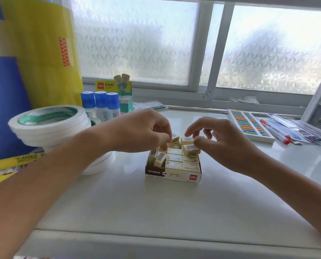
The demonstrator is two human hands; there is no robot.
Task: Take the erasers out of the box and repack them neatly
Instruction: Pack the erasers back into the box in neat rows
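Note:
A small open cardboard box (172, 175) with a brown and cream front stands on the white table, filled with several cream wrapped erasers (173, 157). Those in the front rows lie flat; the ones at the left and back are tilted. My left hand (137, 131) hovers over the box's back left corner, fingertips pinched on a tilted eraser (175, 140). My right hand (223, 143) is over the back right corner, thumb and fingers touching another eraser (190, 148) that sits raised above its row.
Stacked rolls of white tape (49, 124) stand left of the box, with blue-capped glue bottles (100, 103) and a glue-stick display box (118, 88) behind. A bead abacus (249, 126) and red markers (276, 130) lie at right. A window frame runs along the back.

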